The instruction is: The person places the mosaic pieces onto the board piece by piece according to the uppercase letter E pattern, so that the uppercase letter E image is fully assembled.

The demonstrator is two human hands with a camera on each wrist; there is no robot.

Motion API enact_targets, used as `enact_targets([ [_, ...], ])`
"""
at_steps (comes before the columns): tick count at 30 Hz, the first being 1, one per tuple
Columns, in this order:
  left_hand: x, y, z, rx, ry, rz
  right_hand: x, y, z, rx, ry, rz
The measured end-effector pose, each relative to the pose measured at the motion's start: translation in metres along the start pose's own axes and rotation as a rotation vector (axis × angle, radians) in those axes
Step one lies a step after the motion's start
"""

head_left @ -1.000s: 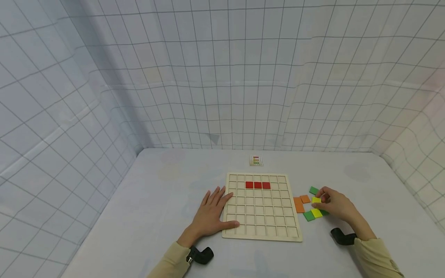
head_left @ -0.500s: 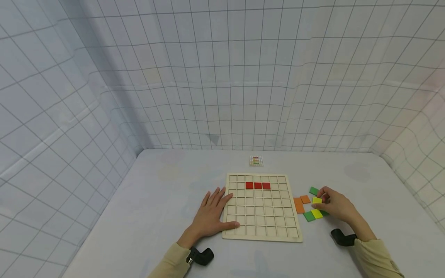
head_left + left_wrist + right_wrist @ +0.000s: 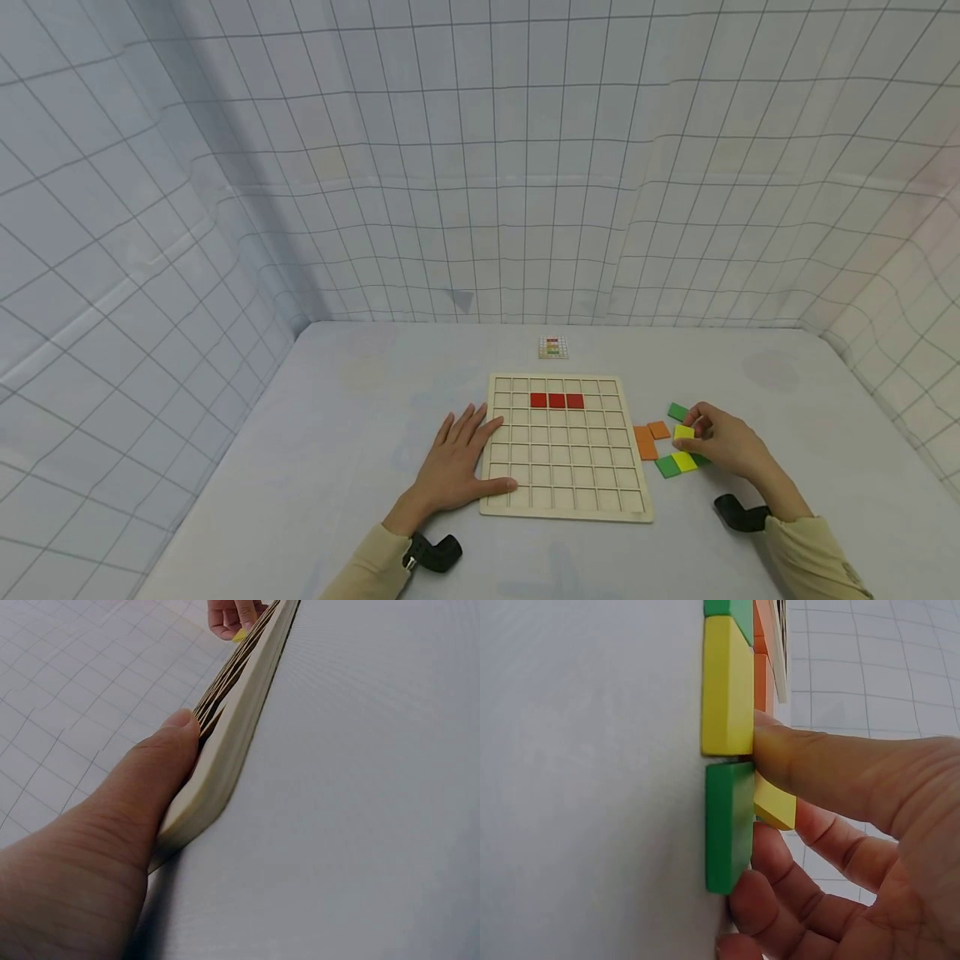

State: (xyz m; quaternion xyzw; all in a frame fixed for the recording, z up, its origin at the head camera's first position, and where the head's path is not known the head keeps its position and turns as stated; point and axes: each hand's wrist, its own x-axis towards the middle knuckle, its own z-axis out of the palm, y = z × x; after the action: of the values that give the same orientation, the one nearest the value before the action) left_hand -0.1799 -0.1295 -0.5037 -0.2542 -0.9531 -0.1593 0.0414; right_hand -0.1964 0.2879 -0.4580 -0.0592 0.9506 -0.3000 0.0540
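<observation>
My left hand [image 3: 453, 467] lies with spread fingers on the left edge of a pale gridded board [image 3: 560, 498]. In the left wrist view its thumb [image 3: 142, 769] presses over the board's rim [image 3: 236, 735]. Three red tiles [image 3: 557, 401] sit in a row in the board's second row of cells. Right of the board, my right hand [image 3: 723, 437] pinches a yellow tile [image 3: 775, 804] between thumb and forefinger. Below it in the head view lies another yellow tile [image 3: 684, 461], with a green tile [image 3: 730, 825] beside it, close to my curled fingers.
Orange tiles [image 3: 645, 442] lie against the board's right edge. One green tile [image 3: 677, 412] is behind my right hand, another green tile [image 3: 667, 466] in front. A small printed pattern card [image 3: 553, 347] lies beyond the board. Gridded white sheets [image 3: 480, 167] enclose the table.
</observation>
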Motion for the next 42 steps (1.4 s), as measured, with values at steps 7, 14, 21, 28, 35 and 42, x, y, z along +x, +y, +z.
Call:
enact_targets([
  [7,-0.001,0.000,0.000,-0.015,0.018,0.013,0.000,-0.001,-0.002,-0.014,0.038,0.021],
  [14,-0.001,0.000,0.001,-0.027,0.049,0.035,-0.003,-0.004,-0.004,-0.015,0.060,0.015],
  [21,-0.001,0.001,-0.001,-0.026,0.049,0.037,-0.003,-0.018,0.000,0.004,0.136,-0.101],
  [28,-0.001,0.001,-0.001,-0.021,0.053,0.037,0.002,-0.048,0.020,0.124,0.104,-0.255],
  [35,-0.001,0.001,-0.003,-0.009,0.010,0.006,0.017,-0.077,0.042,0.180,0.035,-0.327],
  [42,0.000,0.002,-0.002,-0.007,-0.006,-0.001,0.035,-0.101,0.061,0.175,0.021,-0.420],
])
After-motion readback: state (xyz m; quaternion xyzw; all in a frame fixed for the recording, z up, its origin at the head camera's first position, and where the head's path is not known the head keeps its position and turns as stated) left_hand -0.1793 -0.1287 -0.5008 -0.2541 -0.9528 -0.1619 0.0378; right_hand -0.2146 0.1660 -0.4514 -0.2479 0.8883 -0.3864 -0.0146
